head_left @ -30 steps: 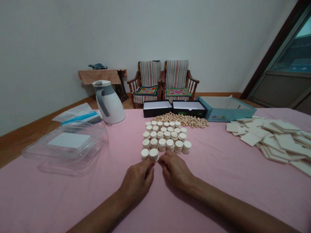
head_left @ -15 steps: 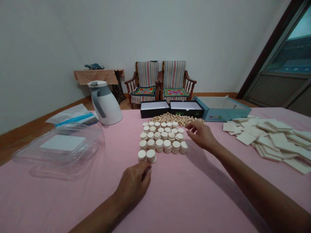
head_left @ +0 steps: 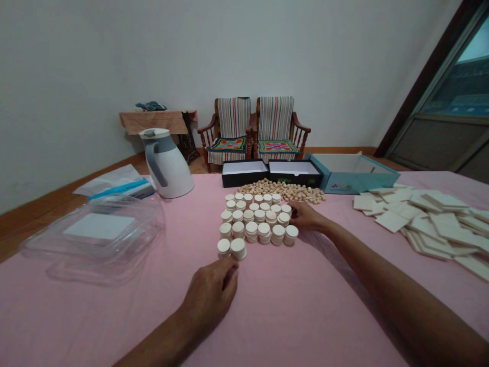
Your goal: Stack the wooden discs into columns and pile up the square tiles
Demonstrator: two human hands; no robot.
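The head camera looked over a desk [head_left: 313, 306] covered with a pink cloth; in the middle stood rows of small stacks of white discs [head_left: 256, 216], and two more stacks [head_left: 232, 248] stood alone at the near-left corner of the group. The left hand [head_left: 212, 293] rested on the cloth just before these two stacks, its fingers curled loosely and its fingertips close to them; its grip held nothing that I could see. The right hand [head_left: 307, 218] reached to the right edge of the rows, its fingers touching the stacks there; whether the grip was closed on a stack I cannot tell. Behind the discs lay a heap of small wooden beads [head_left: 284, 189]; behind that were two black boxes [head_left: 271, 172] and an open blue box [head_left: 353, 176]. To the right lay many pale square tiles [head_left: 428, 216]. On the left stood a white jug [head_left: 166, 163], a clear plastic container [head_left: 95, 234] and a flat packet [head_left: 116, 184].
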